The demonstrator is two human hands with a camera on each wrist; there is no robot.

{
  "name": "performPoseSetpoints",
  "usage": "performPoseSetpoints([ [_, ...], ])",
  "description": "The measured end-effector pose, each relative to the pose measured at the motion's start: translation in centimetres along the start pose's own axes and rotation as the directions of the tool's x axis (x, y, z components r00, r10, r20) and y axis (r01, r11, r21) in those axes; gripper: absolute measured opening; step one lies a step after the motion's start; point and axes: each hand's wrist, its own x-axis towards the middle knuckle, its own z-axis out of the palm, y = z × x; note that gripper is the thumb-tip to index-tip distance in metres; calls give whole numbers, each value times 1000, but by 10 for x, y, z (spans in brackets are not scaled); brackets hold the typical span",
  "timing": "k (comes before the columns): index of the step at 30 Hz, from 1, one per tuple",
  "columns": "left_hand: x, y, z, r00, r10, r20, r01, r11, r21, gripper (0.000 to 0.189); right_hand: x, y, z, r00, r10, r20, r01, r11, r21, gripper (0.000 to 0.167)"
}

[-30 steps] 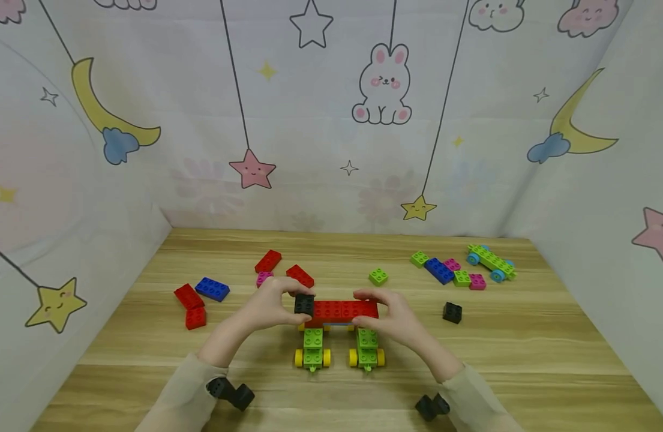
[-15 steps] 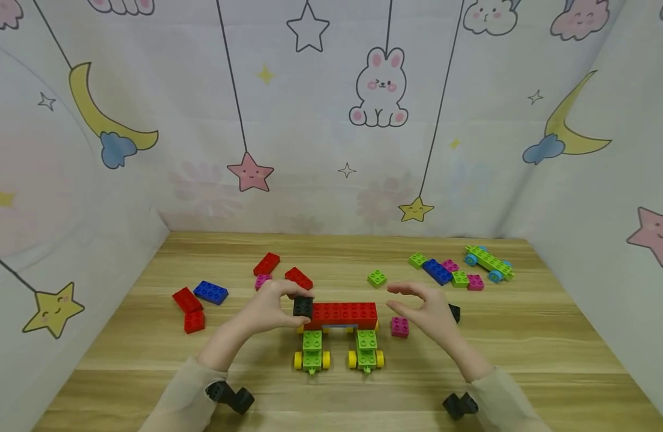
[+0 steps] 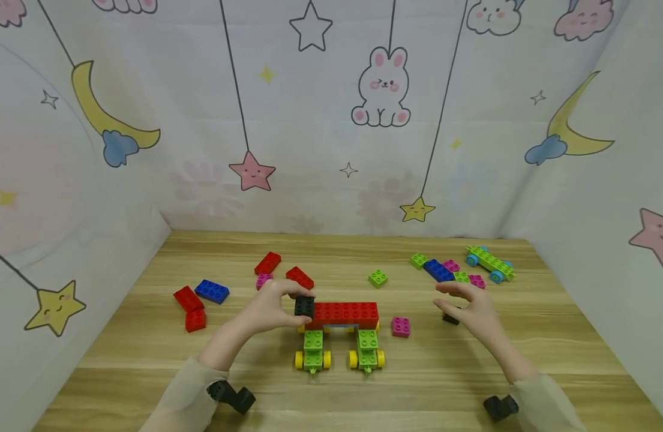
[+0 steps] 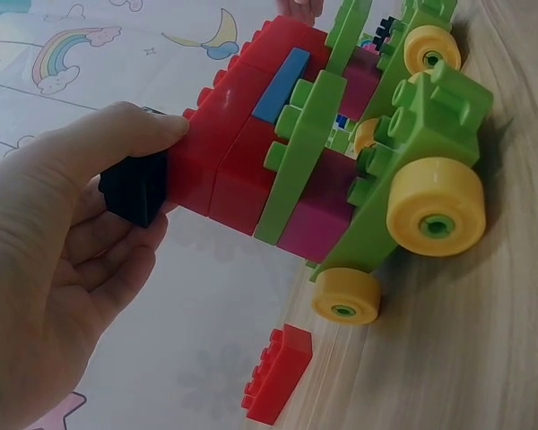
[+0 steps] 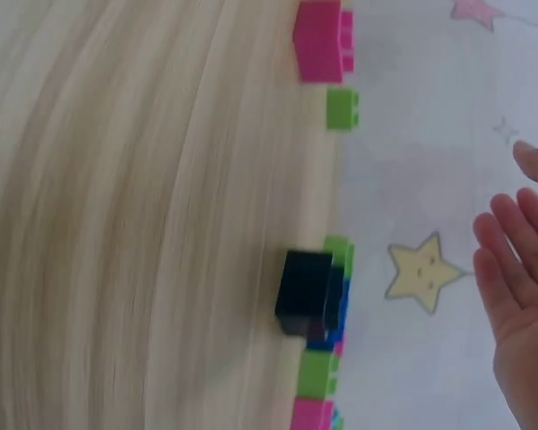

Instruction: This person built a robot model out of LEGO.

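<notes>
Between thumb and fingers my left hand (image 3: 266, 307) grips a black brick (image 3: 304, 307) at the left end of a built block model. Red bricks (image 3: 346, 313) top the model, standing on two green wheeled bases (image 3: 313, 341) with yellow wheels (image 4: 436, 208). In the left wrist view, the black brick meets the red bricks; a magenta brick (image 4: 316, 215) sits lower down. My right hand (image 3: 478, 309), fingers apart, hovers by a second black brick (image 3: 449, 320), partly hidden in the head view. The right wrist view shows that hand (image 5: 529, 296) apart from the black brick (image 5: 305, 291), holding nothing.
A loose magenta brick (image 3: 401, 327) lies right of the model. Red bricks (image 3: 188, 298) and a blue brick (image 3: 212, 291) lie left. Farther back right are a blue brick (image 3: 438, 270), green bricks (image 3: 419, 260) and a green base with blue wheels (image 3: 490, 263). Printed cloth encloses the table.
My right hand has let go of the model's right end and moved right to the loose black brick. The magenta brick right of the model has come into sight. My left hand keeps its grip.
</notes>
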Motion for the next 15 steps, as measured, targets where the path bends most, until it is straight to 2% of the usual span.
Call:
performPoseSetpoints([
  [3, 1, -1, 1, 1000, 8, -8, -8, 1000, -4, 35, -1, 10, -10, 1000, 23, 9, -23, 999, -34, 29],
  [7, 1, -1, 0, 1000, 17, -13, -17, 1000, 8, 35, 0, 20, -19, 994, 84, 63, -78, 993, -90, 32],
  [15, 3, 6, -4, 999, 2, 52, -5, 998, 60, 36, -1, 40, -26, 955, 215, 204, -190, 972, -136, 47],
])
